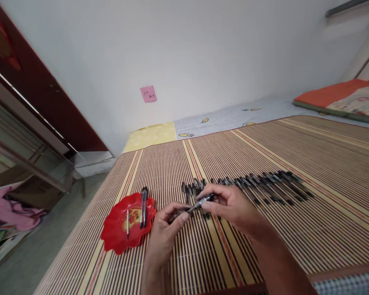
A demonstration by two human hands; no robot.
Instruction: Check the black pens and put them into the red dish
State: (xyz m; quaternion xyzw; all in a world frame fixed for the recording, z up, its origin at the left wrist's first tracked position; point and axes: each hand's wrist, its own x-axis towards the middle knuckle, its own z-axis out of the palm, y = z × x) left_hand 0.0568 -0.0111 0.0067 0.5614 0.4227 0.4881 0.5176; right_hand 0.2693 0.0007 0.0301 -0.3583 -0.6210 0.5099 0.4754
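Observation:
Both my hands hold one black-capped pen between them, above the striped bamboo mat. My left hand pinches its lower end, and my right hand grips it near the cap. Behind my hands, a row of black pens stretches to the right across the mat; my right hand hides part of it. To the left sits a red scalloped plate. Two capped pens rest over its right side, and a thin white stick with a dark tip lies inside it.
The mat covers a bed against a white wall bearing a pink note. An orange folded pad lies at the far right. On the floor at left are a cardboard box and pink cloth, near a dark red door.

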